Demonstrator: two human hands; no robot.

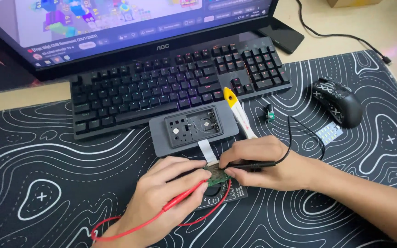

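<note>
On the black desk mat (47,156) with its white contour lines, near the middle, I work over a small green circuit board (216,173). My left hand (161,202) is closed around a red test probe (184,197), its tip down on the board's left edge and its red lead (116,227) looping off to the near left. My right hand (263,165) pinches a black test probe (249,164) against the board's right side. Just beyond lies a grey opened device casing (194,128), joined to the board by a flat white ribbon cable (207,151). Farther off sits the black keyboard (171,87); a black mouse (338,102) lies far right.
</note>
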